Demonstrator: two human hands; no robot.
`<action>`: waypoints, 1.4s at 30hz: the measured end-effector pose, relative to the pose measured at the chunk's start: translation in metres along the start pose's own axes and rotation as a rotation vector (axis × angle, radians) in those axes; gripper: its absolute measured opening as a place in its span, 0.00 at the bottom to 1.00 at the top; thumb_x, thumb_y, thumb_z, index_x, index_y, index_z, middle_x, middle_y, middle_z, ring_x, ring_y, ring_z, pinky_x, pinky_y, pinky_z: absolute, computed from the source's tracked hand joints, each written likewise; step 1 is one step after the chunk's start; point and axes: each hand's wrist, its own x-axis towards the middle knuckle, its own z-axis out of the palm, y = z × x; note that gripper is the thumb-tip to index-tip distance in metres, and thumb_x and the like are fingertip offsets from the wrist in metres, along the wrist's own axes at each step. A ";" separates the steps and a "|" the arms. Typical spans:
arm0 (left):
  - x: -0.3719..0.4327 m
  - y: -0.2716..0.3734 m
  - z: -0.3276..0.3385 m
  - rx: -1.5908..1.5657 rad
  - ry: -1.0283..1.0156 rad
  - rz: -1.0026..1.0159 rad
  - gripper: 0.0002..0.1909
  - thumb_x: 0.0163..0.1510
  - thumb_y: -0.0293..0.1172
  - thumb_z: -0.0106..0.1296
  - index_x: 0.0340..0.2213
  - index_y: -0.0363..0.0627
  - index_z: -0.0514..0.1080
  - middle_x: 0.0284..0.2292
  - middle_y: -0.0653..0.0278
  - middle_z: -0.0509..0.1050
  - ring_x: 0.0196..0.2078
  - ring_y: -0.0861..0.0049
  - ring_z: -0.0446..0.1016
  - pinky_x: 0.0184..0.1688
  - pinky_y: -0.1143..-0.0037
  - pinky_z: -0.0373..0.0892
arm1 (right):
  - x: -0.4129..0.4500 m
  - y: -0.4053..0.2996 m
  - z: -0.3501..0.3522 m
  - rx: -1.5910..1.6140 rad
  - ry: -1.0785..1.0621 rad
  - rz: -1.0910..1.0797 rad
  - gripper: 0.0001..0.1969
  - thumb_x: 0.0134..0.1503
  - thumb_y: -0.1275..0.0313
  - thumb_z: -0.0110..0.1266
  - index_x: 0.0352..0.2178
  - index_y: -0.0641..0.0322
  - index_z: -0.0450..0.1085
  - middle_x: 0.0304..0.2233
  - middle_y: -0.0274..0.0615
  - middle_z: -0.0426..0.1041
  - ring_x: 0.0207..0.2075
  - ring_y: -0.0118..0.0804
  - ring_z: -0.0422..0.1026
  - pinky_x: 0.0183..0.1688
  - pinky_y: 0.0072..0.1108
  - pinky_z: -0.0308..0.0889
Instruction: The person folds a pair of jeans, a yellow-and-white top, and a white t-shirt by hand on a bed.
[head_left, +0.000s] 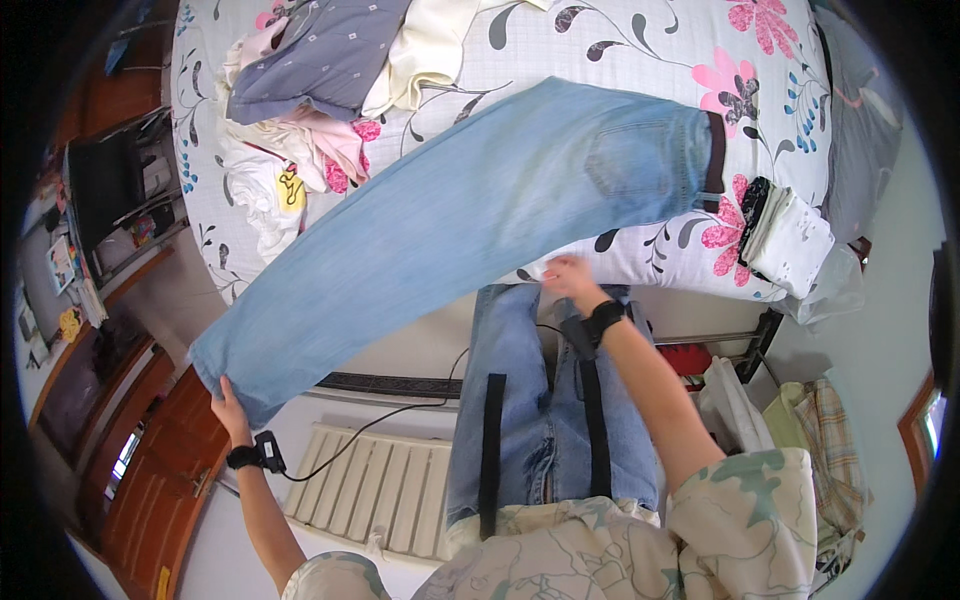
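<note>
A pair of light blue jeans (420, 217) lies lengthwise, one leg laid over the other, across a bed. Its dark inner waistband (716, 154) points right, and a back pocket faces up. The leg end hangs past the bed's near edge at the left, where my left hand (231, 412) grips the hem. My right hand (570, 277) is near the bed's front edge, just below the jeans and apart from them. Its fingers look curled and slightly blurred, and nothing shows in them. Both wrists wear black straps with small devices.
A floral bedsheet (637, 45) covers the bed. Rumpled clothes (300, 150) lie at its far left, and a small folded stack (787, 232) sits at the right corner. A black cable (375, 421) runs from my left wrist. Below is a white radiator (367, 487).
</note>
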 end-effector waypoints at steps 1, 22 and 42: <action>-0.003 -0.003 -0.024 0.038 0.043 -0.052 0.23 0.53 0.41 0.46 0.36 0.26 0.67 0.33 0.59 0.72 0.34 0.77 0.67 0.40 0.78 0.62 | 0.002 -0.010 -0.008 -0.119 0.132 -0.191 0.05 0.47 0.76 0.50 0.27 0.65 0.66 0.19 0.42 0.69 0.21 0.31 0.70 0.23 0.18 0.66; -0.346 0.452 0.387 -0.211 -0.744 0.489 0.36 0.47 0.22 0.41 0.54 0.35 0.37 0.20 0.45 0.69 0.21 0.52 0.69 0.22 0.62 0.63 | -0.135 -0.210 -0.136 -0.060 -0.333 -0.192 0.35 0.50 0.50 0.47 0.53 0.62 0.49 0.47 0.41 0.59 0.42 0.33 0.65 0.41 0.22 0.63; -0.226 0.213 0.434 0.036 -0.119 0.100 0.33 0.41 0.35 0.56 0.45 0.30 0.56 0.43 0.45 0.62 0.47 0.56 0.60 0.49 0.67 0.57 | 0.038 -0.191 -0.229 -0.587 0.144 -0.504 0.36 0.38 0.62 0.63 0.44 0.70 0.53 0.33 0.52 0.68 0.33 0.35 0.69 0.34 0.22 0.65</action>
